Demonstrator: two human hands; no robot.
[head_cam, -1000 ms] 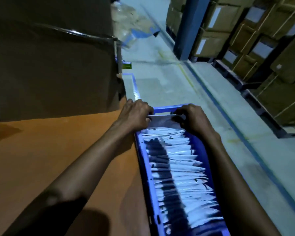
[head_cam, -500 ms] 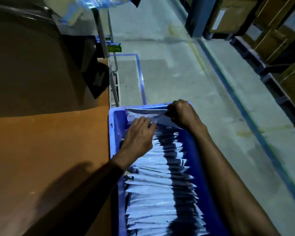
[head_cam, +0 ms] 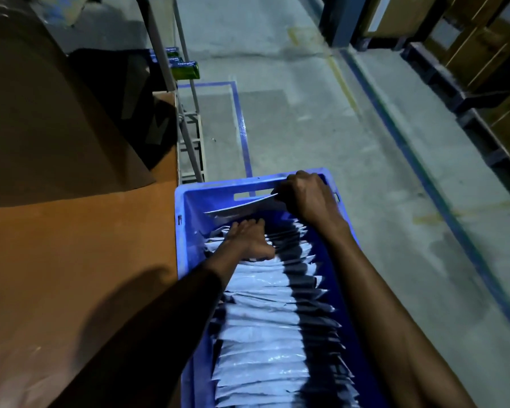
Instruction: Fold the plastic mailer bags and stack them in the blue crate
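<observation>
A blue crate (head_cam: 186, 213) stands beside an orange table, filled with a row of several folded white mailer bags (head_cam: 265, 325) standing on edge. My right hand (head_cam: 306, 198) grips the right end of one folded mailer (head_cam: 242, 205) at the crate's far end, holding it above the row. My left hand (head_cam: 248, 241) lies with straight fingers on top of the row just behind that mailer, pressing the bags.
The orange table (head_cam: 71, 275) lies to the left, with a large brown cardboard sheet (head_cam: 42, 119) on it. A metal frame (head_cam: 189, 134) and green packets (head_cam: 186, 69) stand beyond. Concrete floor with blue tape lines runs right; stacked cartons (head_cam: 483, 39) on pallets line the far right.
My left hand let go of the mailer's left end and moved down onto the row of bags. My right hand keeps its grip. The view shifted down and left.
</observation>
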